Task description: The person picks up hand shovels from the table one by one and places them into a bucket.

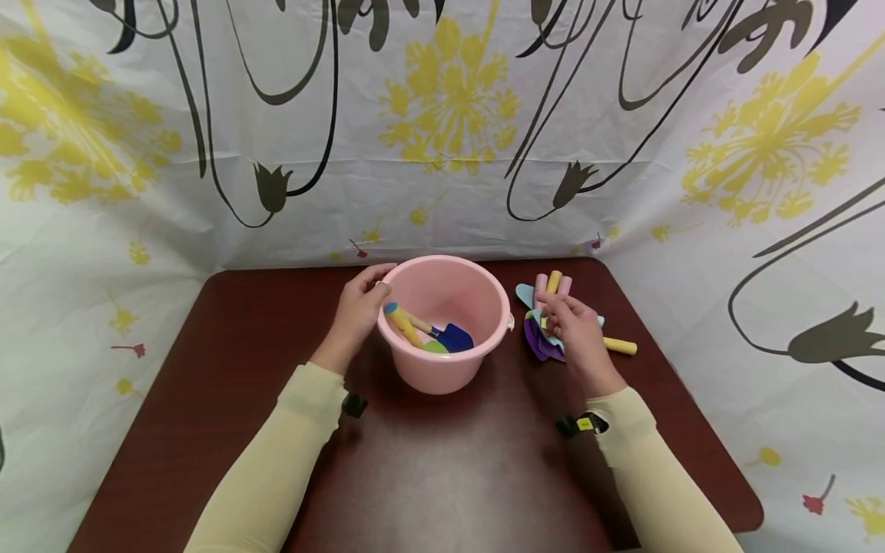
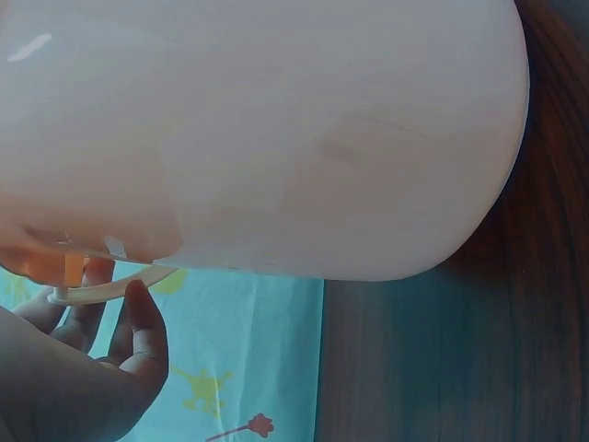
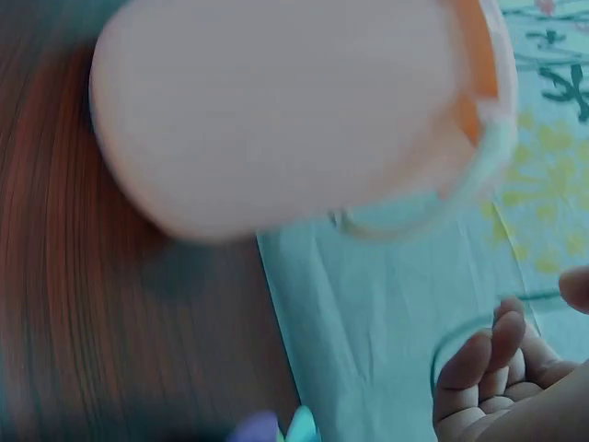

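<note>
A pink bucket (image 1: 437, 376) stands upright on the table, and my left hand (image 1: 359, 307) holds its left rim. In the left wrist view the fingers curl at the rim beside the pale handle (image 2: 115, 290). Inside the bucket lie a small toy shovel (image 1: 455, 338) with a dark blue blade, a thick yellow handle (image 1: 403, 324) and something green (image 1: 435, 347). My right hand (image 1: 579, 338) hovers over a pile of toy tools to the bucket's right, its fingers loosely bent. Nothing shows between thumb and fingers in the right wrist view. Purple blades (image 1: 535, 339) show left of this hand.
Pink and yellow handles (image 1: 555, 281) stick out at the back of the pile, and another yellow handle (image 1: 620, 346) points right. The dark brown table (image 1: 442, 468) meets a patterned white cloth (image 1: 442, 207) at the back and sides.
</note>
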`<state>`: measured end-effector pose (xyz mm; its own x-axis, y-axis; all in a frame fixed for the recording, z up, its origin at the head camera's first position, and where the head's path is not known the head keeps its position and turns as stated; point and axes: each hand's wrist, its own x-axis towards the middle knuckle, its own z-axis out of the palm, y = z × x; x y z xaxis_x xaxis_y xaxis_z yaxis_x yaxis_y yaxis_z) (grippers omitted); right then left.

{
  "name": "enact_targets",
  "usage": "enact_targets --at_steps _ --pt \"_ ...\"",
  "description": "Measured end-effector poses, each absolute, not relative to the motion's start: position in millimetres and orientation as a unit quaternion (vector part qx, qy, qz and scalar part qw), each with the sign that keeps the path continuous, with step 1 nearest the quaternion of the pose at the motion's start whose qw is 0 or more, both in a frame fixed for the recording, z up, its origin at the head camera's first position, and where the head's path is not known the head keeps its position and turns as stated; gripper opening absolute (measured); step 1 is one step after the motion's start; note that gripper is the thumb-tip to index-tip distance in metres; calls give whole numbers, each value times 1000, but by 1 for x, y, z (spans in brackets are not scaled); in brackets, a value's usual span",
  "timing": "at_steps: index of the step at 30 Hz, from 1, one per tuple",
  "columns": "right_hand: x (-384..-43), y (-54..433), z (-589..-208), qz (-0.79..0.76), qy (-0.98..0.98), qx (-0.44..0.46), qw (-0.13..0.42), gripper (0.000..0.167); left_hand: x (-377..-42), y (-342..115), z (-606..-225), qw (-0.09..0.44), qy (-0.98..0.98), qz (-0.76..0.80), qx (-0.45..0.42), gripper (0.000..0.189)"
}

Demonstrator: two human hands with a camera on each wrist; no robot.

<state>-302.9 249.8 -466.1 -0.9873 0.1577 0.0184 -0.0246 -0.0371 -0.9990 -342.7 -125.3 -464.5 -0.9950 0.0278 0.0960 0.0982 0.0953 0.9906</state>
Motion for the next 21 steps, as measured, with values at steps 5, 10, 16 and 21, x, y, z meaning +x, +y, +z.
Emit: enact_targets --at_steps 5,10,16,21 --pt "-296 285 -470 644 -761 -72 37 32 -343 -127 -465 20 -740 -671 -42 40" --pt "-290 316 -477 539 -838 -84 31 56 -344 -126 -465 24 -739 -672 -41 40" --pt "-286 349 -487 411 -908 -52 68 54 -345 -126 -465 29 -734 -677 -46 39" --pt "-284 378 -501 302 -948 4 103 36 -344 -126 -467 23 -734 -678 -43 40"
